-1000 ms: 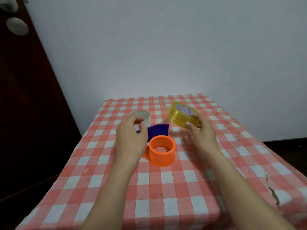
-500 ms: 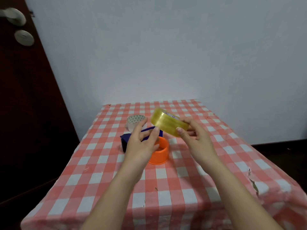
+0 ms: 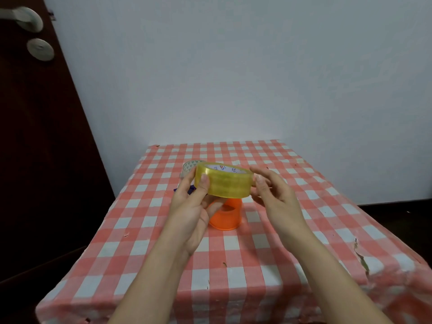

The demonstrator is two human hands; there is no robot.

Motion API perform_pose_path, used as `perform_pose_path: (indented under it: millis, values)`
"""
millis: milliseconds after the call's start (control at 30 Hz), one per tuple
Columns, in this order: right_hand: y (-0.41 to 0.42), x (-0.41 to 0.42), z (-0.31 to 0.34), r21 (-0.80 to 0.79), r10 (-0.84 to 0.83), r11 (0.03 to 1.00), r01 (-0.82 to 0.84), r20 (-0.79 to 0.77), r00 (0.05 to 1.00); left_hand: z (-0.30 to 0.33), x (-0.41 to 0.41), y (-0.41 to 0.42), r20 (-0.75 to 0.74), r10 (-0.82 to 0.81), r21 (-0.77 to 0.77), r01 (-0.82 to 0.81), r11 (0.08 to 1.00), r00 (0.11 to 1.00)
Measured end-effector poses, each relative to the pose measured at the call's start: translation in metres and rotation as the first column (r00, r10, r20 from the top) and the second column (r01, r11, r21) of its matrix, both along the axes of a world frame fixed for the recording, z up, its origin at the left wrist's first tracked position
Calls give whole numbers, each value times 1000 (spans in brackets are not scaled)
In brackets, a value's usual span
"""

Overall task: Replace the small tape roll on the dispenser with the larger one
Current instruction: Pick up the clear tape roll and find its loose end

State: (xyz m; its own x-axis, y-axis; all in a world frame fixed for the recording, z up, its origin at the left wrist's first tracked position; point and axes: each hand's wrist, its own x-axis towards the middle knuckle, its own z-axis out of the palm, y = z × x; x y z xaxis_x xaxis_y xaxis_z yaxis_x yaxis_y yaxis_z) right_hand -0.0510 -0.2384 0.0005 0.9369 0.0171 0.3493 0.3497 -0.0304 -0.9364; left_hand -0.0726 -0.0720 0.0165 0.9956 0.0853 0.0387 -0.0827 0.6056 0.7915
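Above the checked-cloth bench [image 3: 233,265], both hands — left [image 3: 187,213], right [image 3: 275,197] — are gripping the large yellow translucent tape roll [image 3: 223,182]; keeping it level over the orange plastic dispenser [image 3: 225,217] looks wise.

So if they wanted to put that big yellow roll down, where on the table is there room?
Bare checked cloth lies right of the orange dispenser, out to the table's right edge, and along the near side under the forearms. The far strip by the wall looks free too. It is crowded left of centre: the small tape roll, a purple piece and the dispenser cluster there.
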Motion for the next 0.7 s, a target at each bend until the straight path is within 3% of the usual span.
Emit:
perform_pose_path:
  millis: [333,533,700]
  values:
    - [10,8,6,246,126,967,-59,-268,955,-4,6,1,-13,-86,42,86,995,996]
    - [12,11,1,251,36,968,23,-228,973,0,3,3,-10,-188,12,188,982,982]
    - [10,12,2,232,-62,967,102,-172,983,2,-2,-2,-46,-183,94,186,978,982]
